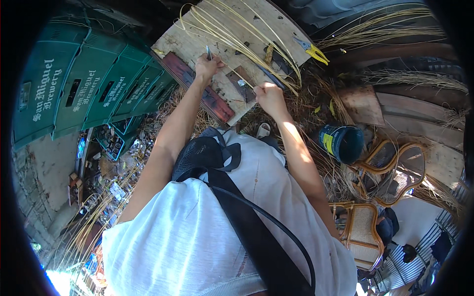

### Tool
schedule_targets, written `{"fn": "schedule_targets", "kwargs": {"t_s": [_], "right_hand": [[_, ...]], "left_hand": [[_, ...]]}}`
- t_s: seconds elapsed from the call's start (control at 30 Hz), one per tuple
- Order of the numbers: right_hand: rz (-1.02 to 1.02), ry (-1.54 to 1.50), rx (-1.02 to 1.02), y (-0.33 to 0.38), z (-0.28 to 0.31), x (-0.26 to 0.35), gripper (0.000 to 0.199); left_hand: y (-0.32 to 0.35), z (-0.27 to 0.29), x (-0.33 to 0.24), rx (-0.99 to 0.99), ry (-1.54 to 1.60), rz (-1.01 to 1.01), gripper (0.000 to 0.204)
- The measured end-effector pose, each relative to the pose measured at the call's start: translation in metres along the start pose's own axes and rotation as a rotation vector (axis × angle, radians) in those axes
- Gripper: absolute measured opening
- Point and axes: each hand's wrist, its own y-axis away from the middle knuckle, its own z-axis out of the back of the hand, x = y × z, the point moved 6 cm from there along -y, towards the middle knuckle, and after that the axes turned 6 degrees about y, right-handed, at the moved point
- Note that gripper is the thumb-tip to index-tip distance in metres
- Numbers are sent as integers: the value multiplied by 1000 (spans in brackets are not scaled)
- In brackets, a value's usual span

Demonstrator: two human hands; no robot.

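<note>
My left hand (207, 68) is closed over the worn wooden board (190, 37). A small pointed metal blade (209, 53) sticks up out of its fingers; its handle is hidden in the fist. My right hand (270, 97) is closed near the board's near right edge, pinching one end of a thin rattan strip (239, 76). The strip stretches between the hands, its other end at the left fingers. Beneath it lies a small dark plate (237, 81). A dark, long tool (269, 75) rests just beyond the right hand.
Long rattan strips (222, 30) loop across the board. Yellow-handled pliers (316, 52) lie at its right edge, a reddish wooden block (217, 105) along its near edge. Green crates (69, 84) stack at left. At right are a dark bucket (340, 143) and rattan chairs (363, 234).
</note>
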Motion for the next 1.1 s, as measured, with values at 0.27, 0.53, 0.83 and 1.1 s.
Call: {"fn": "schedule_targets", "kwargs": {"t_s": [0.27,0.53,0.83,1.1], "right_hand": [[-54,156,-37,10,-25,-1,25],[28,173,-103,14,-30,-4,27],[-27,-104,-162,43,-18,-35,16],[-38,-41,-269,12,-34,-19,21]], "left_hand": [[89,0,-19,195,-550,-181,33],[111,-43,9,376,-932,-381,37],[102,-50,30,348,-1075,-468,36],[116,-42,9,318,-899,-505,26]]}}
